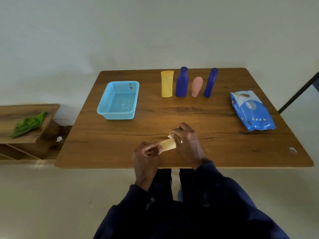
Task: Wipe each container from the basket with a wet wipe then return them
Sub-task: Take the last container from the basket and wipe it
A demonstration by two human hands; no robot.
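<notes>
Both hands meet above the near edge of the table (207, 109): my left hand (146, 157) pinches a small, flattish tan tube (168, 145) by one end; my right hand (186, 140) curls a white wipe (170, 135) round the other.

Green cloth (29, 125) on low shelf (20, 110)

Materials and finish
Worktop (215, 118): matt wood grain. Basket (119, 100): perforated plastic. Wipe pack (252, 111): glossy film. Bottles (181, 82): smooth plastic.
</notes>
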